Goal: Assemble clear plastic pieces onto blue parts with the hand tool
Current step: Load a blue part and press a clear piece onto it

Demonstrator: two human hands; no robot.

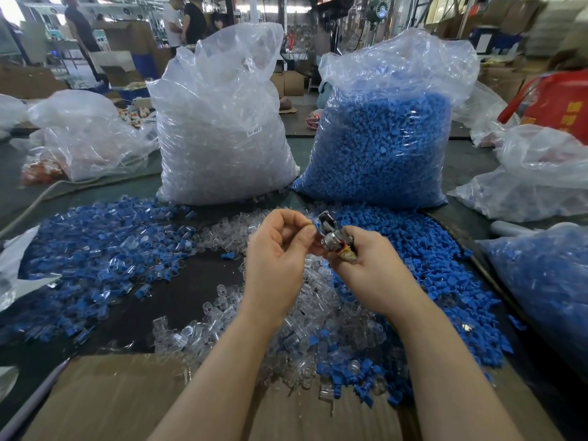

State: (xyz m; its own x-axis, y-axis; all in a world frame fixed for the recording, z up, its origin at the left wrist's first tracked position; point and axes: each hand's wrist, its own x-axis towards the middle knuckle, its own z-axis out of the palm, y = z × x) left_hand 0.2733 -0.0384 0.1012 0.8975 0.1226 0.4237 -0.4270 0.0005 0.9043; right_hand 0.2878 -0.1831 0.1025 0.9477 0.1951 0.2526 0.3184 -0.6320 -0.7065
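Cardboard (127, 399) lies flat along the bottom edge of the frame, and two bare forearms reach up from it toward the centre. Left hand (280, 246), at centre, has its fingers curled and pinches a small blue part (315, 225) between thumb and fingertips. Right hand (366, 265), touching it on the right, has its grip closed round a metal hand tool (332, 235), whose head points up at the blue part. Below the hands, clear pieces (321, 316) lie heaped on the dark bench (187, 281). Loose blue parts (423, 259) spread to the right, and a mixed blue and clear pile (95, 243) lies at the left. Behind, at upper centre, stand a tall bag of clear pieces (222, 128) and, just right of it, a bag of blue parts (385, 144).
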